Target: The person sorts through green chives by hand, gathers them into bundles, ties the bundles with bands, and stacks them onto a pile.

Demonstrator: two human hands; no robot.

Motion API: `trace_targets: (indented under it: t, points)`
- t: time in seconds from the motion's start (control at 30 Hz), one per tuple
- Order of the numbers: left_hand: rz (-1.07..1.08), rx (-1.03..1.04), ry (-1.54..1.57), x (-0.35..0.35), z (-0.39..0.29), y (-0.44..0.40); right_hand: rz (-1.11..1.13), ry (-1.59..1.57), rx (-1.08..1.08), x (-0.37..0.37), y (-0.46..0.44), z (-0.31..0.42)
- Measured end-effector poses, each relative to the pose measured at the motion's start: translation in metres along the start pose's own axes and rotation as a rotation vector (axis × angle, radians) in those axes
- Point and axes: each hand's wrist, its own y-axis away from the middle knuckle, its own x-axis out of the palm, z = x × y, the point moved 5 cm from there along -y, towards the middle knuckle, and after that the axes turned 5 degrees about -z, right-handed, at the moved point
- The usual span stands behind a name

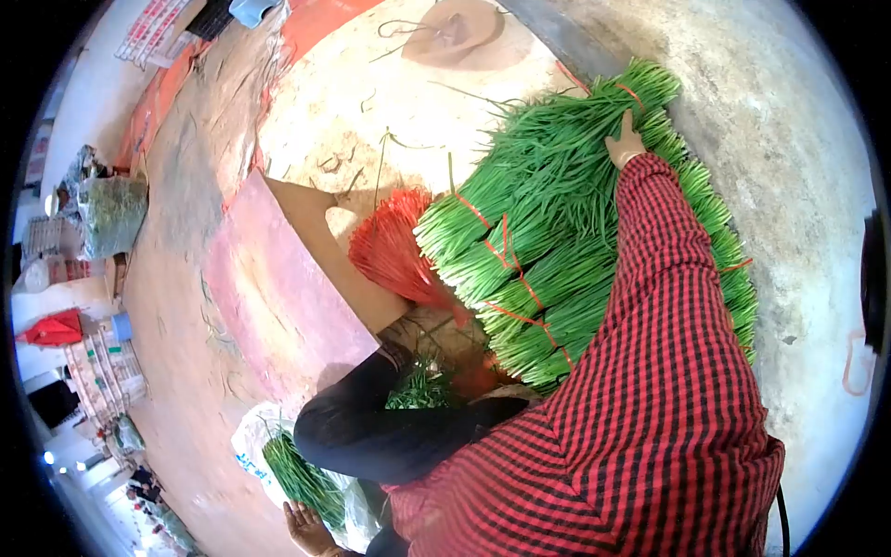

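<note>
Right hand at the stacked green bunches, left hand low by the white bag.
In the head view, the right hand (626, 144) is laid at the upper end of the pile of green stalks (557, 167), just beside a red tie (630, 96); a bunch is best taken close to its tie, where the stalks are firm, with light, even pressure, so that the leaves are not bruised and neighbouring bunches are not dragged; the right arm is stretched far forward over the pile, index finger extended, though whether anything is gripped cannot be told among the leaves; the left hand (308, 531) is kept low and well apart from it, open, fingers slightly spread, near the white bag (356, 509) with its loose stalks (302, 478).
</note>
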Motion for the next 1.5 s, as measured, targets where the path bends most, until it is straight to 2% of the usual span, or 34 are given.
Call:
trace_targets:
  t: [0.07,0.13,0.2,0.23,0.27,0.33,0.4,0.47,0.53,0.6,0.67,0.73,0.8,0.87,0.9,0.93,0.97,1.03,1.07,1.1,1.13,1.2,1.27,1.3,1.37,1.4,1.5]
  points:
    - [0.015,-0.001,-0.052,0.003,0.006,-0.001,0.095,-0.066,0.060,-0.010,0.005,0.004]
    - [0.029,0.016,0.071,-0.001,0.011,-0.012,0.019,0.004,0.033,-0.008,-0.013,0.001]
    - [0.052,-0.012,0.099,0.001,0.014,-0.018,-0.158,-0.208,-0.068,-0.015,-0.016,0.005]
    - [0.044,-0.019,0.112,0.014,0.009,-0.015,-0.068,-0.292,-0.014,-0.018,-0.008,0.006]
    - [0.039,-0.029,0.120,0.020,0.007,-0.014,-0.065,-0.279,-0.013,-0.016,-0.007,0.004]
    - [0.129,-0.003,0.039,0.019,0.006,-0.022,0.028,0.025,0.054,-0.014,0.001,0.007]
    - [0.145,-0.015,0.034,0.016,0.009,-0.025,0.083,0.073,0.113,-0.026,0.022,0.017]
    - [0.141,-0.003,0.027,0.022,0.009,-0.018,-0.206,0.462,-0.063,-0.046,0.046,0.043]
    - [0.148,0.009,0.010,0.017,0.015,-0.020,-0.327,0.440,-0.298,-0.037,0.062,0.067]
    - [0.144,-0.009,0.071,0.004,0.029,-0.034,-0.316,0.453,-0.597,-0.008,0.082,0.090]
    - [0.137,-0.030,0.085,0.006,0.036,-0.035,-0.023,0.564,-0.678,0.029,0.114,0.111]
    - [0.142,-0.057,0.079,0.004,0.041,-0.038,-0.156,0.603,-0.736,0.057,0.138,0.115]
    - [0.156,-0.059,0.079,-0.005,0.048,-0.042,-0.127,0.623,-0.706,0.052,0.154,0.139]
    - [0.201,-0.069,0.119,-0.010,0.057,-0.048,0.034,0.534,-0.724,0.045,0.176,0.169]
    - [0.112,-0.092,0.133,-0.008,0.061,-0.046,0.029,0.449,-0.828,0.044,0.196,0.188]
    - [0.113,-0.099,0.139,-0.006,0.068,-0.048,0.013,0.302,-0.937,0.062,0.207,0.199]
    - [0.121,-0.107,0.142,-0.006,0.076,-0.052,0.211,0.223,-0.928,0.070,0.229,0.218]
    - [0.107,-0.168,0.193,0.004,0.083,-0.049,0.354,0.116,-1.043,0.112,0.263,0.243]
    - [0.128,-0.172,0.183,0.010,0.085,-0.046,0.446,-0.055,-1.027,0.139,0.273,0.252]
    - [0.107,-0.182,0.154,0.018,0.085,-0.040,0.415,-0.082,-1.045,0.161,0.284,0.263]
    - [0.088,-0.192,0.127,0.025,0.083,-0.035,0.564,-0.258,-0.873,0.176,0.289,0.276]
    - [0.081,-0.201,0.109,0.030,0.080,-0.031,0.303,-0.083,-0.747,0.218,0.286,0.295]
    - [0.063,-0.207,0.093,0.029,0.076,-0.035,0.457,0.013,-0.455,0.244,0.276,0.295]
    - [0.061,-0.191,0.098,0.027,0.073,-0.037,0.403,-0.010,-0.452,0.272,0.264,0.290]
    - [0.065,-0.158,0.124,0.023,0.065,-0.043,0.454,-0.209,-0.489,0.278,0.271,0.292]
    - [0.075,-0.151,0.165,0.024,0.061,-0.049,0.408,-0.151,-0.629,0.290,0.271,0.294]
    - [0.090,-0.119,0.152,0.047,0.041,-0.062,0.481,-0.141,-0.606,0.302,0.264,0.283]
